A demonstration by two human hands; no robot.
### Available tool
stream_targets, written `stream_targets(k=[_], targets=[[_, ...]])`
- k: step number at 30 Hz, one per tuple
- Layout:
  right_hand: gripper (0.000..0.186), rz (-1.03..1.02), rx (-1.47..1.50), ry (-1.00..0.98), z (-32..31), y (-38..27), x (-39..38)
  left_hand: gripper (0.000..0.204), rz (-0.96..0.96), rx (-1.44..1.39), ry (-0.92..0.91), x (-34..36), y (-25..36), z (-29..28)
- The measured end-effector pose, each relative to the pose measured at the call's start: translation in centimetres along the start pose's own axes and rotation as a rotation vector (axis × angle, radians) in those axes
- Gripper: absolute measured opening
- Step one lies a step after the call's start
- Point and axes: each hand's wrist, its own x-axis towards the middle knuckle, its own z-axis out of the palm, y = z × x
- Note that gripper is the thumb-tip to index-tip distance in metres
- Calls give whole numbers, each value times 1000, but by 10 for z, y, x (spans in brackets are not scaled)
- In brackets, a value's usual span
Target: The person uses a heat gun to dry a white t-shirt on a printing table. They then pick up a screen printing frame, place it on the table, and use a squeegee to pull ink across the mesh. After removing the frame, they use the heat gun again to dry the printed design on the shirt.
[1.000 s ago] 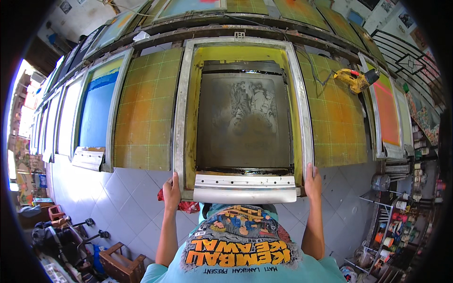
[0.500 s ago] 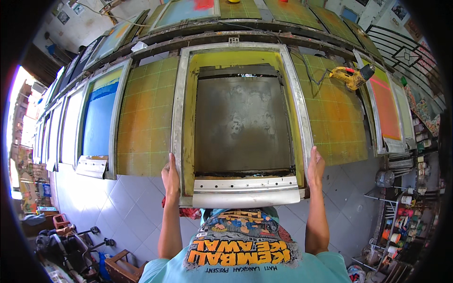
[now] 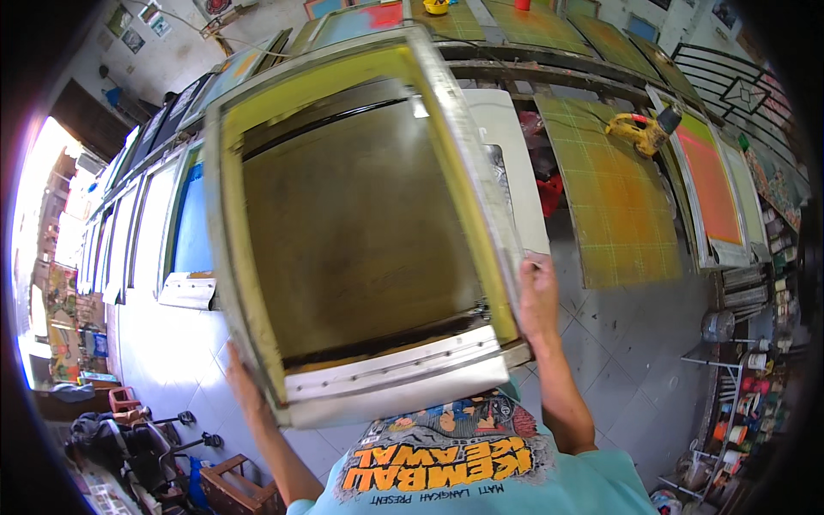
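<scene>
Both hands hold a large metal-framed printing screen (image 3: 412,365), tilted and raised above the bench. Its mesh (image 3: 360,232) is dark with ink, bordered by yellow-green, and a silvery strip with a row of rivets crosses its near end. My left hand (image 3: 249,386) grips the near left side of the frame, its fingers partly hidden behind it. At the right side my right hand (image 3: 539,300) is closed on the frame's edge. Beyond that edge a white panel (image 3: 525,163) with a dark printed patch shows partly; the screen hides the rest.
On the bench rails, a yellow-green board (image 3: 609,197) lies to the right, with a yellow power tool (image 3: 639,133) on it. Further right is a screen with orange mesh (image 3: 708,189). Blue-meshed screens (image 3: 193,223) line the left. Shelves of jars (image 3: 734,412) stand lower right; a wooden stool (image 3: 240,485) lower left.
The screen has come up off the bench, swung left and tilted, with both hands still on it. The white panel on the right has come into view.
</scene>
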Motion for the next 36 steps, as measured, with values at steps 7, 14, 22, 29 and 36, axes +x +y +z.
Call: stream_targets(k=[7, 14, 22, 29, 36], targets=[[61, 141, 43, -93, 22, -9, -63, 72, -126, 3, -66, -50, 57, -52], [67, 224, -85, 8, -13, -15, -88, 72, -147, 7, -271, -39, 44, -37], [67, 219, -142, 27, -37, -5, -122, 99, -187, 59, -222, -54, 49, -49], [70, 287, -169, -15, -69, 3, -155, 82, -163, 57, -294, -103, 37, -70], [76, 291, -165, -76, -89, 2, -180, 83, -207, 96, -97, -143, 6, -101]])
